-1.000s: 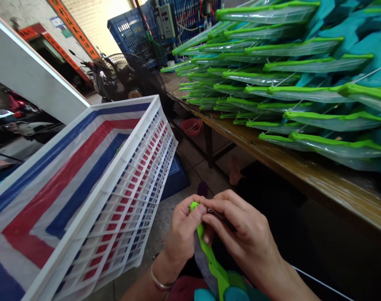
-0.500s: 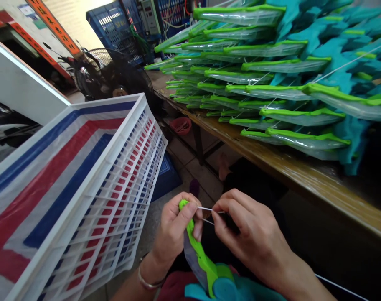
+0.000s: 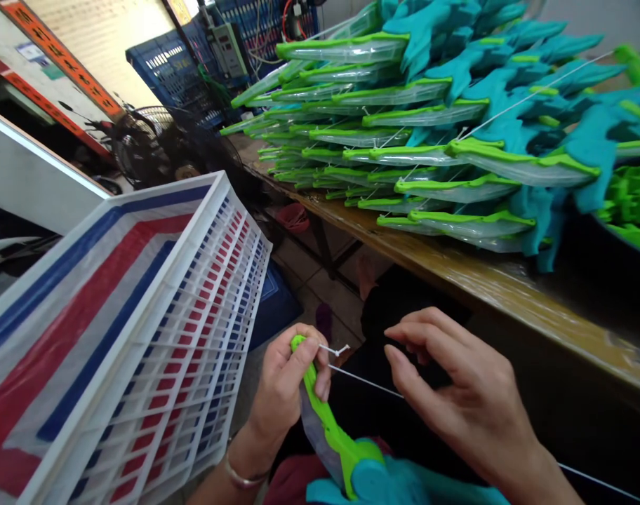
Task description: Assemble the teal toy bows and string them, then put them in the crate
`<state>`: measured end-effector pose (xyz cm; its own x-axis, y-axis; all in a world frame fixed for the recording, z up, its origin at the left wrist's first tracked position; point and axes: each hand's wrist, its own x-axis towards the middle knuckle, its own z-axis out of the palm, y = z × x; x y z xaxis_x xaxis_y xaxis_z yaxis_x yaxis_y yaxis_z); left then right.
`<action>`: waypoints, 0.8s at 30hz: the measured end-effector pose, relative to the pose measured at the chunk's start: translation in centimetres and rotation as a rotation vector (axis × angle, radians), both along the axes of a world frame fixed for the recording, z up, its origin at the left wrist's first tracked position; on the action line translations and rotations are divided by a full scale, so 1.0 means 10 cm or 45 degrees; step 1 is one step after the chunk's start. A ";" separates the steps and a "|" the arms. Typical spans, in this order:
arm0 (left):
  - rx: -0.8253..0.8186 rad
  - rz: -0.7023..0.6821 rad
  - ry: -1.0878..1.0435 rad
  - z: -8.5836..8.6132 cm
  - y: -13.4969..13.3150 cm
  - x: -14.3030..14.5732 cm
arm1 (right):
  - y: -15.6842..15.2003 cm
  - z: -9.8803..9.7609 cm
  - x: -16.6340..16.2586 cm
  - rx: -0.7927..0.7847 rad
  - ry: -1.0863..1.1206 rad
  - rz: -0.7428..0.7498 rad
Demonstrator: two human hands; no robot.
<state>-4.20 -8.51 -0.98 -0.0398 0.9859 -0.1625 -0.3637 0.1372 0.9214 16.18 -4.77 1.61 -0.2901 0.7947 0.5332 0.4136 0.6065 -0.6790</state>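
Observation:
My left hand [image 3: 291,382] is closed around the tip of a bright green arm of a plastic toy bow [image 3: 328,424], which has a clear strip along one side and a teal body at the bottom of the view. From that tip a short white string end [image 3: 341,350] with a knot sticks out. A longer white string [image 3: 370,381] runs from my left fingers to the right and passes behind my right hand [image 3: 451,386]. That hand hovers to the right, thumb and fingers apart, holding nothing.
Many similar green and teal toy bows [image 3: 441,154] are stacked on a wooden bench [image 3: 457,273]. A white plastic crate [image 3: 194,252] with a striped liner stands at left. Behind are a fan [image 3: 186,144] and a blue crate [image 3: 167,59]. Green parts [image 3: 636,203] lie in a dark container at right.
My right hand has let go of the string and drawn away to the right, its fingers now parted. A knotted loose end now shows by my left hand. The view has shifted slightly right.

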 end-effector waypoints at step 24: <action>0.109 -0.119 0.050 0.00 -0.05 0.09 | -0.17 -0.11 -0.16 0.211 -0.141 0.100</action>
<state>-3.33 -9.02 -0.94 0.0481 0.9958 -0.0774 -0.3162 0.0887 0.9445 14.58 -6.50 0.55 -0.4118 0.6713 0.6163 0.4275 0.7395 -0.5200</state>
